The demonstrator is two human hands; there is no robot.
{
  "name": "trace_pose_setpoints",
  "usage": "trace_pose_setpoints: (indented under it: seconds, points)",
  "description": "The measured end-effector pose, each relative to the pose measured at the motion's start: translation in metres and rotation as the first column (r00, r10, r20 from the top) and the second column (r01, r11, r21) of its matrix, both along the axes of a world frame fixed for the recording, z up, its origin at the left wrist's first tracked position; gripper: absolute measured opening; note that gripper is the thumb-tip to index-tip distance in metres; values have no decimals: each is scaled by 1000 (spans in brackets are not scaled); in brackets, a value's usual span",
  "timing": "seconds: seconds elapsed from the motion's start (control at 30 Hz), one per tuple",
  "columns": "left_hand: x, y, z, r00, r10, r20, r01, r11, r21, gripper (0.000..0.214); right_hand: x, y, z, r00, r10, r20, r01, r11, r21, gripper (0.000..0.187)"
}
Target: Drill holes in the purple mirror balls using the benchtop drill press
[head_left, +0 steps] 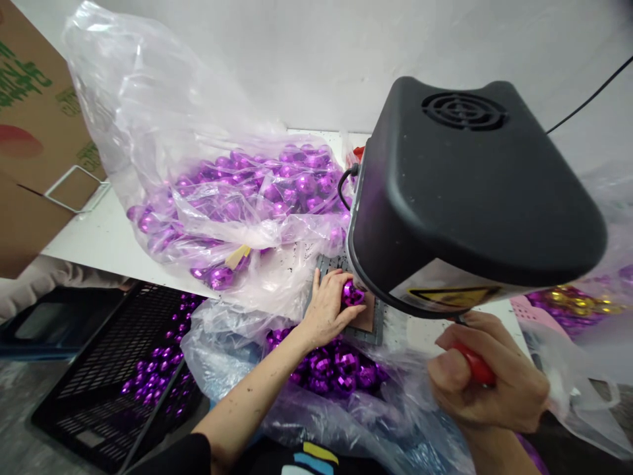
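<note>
Your left hand pinches a purple faceted ball under the black machine; your right hand grips its red handle.

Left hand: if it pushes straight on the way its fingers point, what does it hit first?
The left hand holds the small purple faceted ball; straight beyond it, probably the lower edge of the black plastic machine housing. Depth under the housing is unclear.

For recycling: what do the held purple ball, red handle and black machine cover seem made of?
The purple ball looks like plastic with metallic coating: its facets glint. The red handle is smooth, likely plastic or rubber. The black machine cover seems matte moulded plastic, vent grille included.
</note>
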State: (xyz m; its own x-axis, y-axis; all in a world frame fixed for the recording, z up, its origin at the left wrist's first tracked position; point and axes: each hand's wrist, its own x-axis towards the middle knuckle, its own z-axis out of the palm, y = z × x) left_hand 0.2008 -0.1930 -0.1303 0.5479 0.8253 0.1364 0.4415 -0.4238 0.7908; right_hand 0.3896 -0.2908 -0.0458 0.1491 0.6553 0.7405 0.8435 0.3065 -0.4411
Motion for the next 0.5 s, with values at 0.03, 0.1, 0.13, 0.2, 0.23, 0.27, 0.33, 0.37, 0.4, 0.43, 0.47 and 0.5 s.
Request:
trace_pose_setpoints:
  seconds: [0.03,0.1,0.13,0.2,0.23,0.27,0.33,0.37,0.4,0.43,0.47,0.5]
  points:
    - [0,0,0,1000,-2,2,2,1000,-2,38,0,0,-1,1000,1,-7,-1,1000,13,7]
    - [0,0,-1,1000,-6,11,6,1000,1,38,-1,1,-3,1000,6,-13,-6,1000,26,7]
    - [0,0,-1,1000,-7,16,7,1000,3,39,-1,2,-4,1000,6,-14,-6,1000,30,7]
    - [0,0,-2,1000,-4,24,4,1000,7,41,-2,2,-6,1000,4,-12,-4,999,35,8]
    - [0,0,-1,1000,0,25,0,1000,7,42,-2,2,-7,1000,5,-11,-4,999,34,8]
    - [0,0,-1,1000,3,24,-3,1000,7,42,-2,3,-7,1000,7,-10,-6,999,36,8]
    - [1,0,0,1000,4,16,-4,1000,12,41,-3,3,-8,1000,18,-15,-17,999,45,7]
    - [0,0,0,1000,4,13,-4,1000,18,40,-3,3,-8,1000,26,-12,-26,998,51,7]
    - [0,0,1,1000,3,10,-3,1000,24,39,-2,4,-8,999,35,-6,-35,998,58,7]
    - [0,0,1,1000,3,9,-3,1000,31,38,-2,4,-9,999,42,1,-42,997,65,8]
    - [0,0,2,1000,4,9,-5,999,36,38,-2,4,-10,999,46,10,-47,996,72,9]
    - [0,0,2,1000,7,10,-7,999,37,38,-1,4,-11,999,46,17,-47,996,78,10]
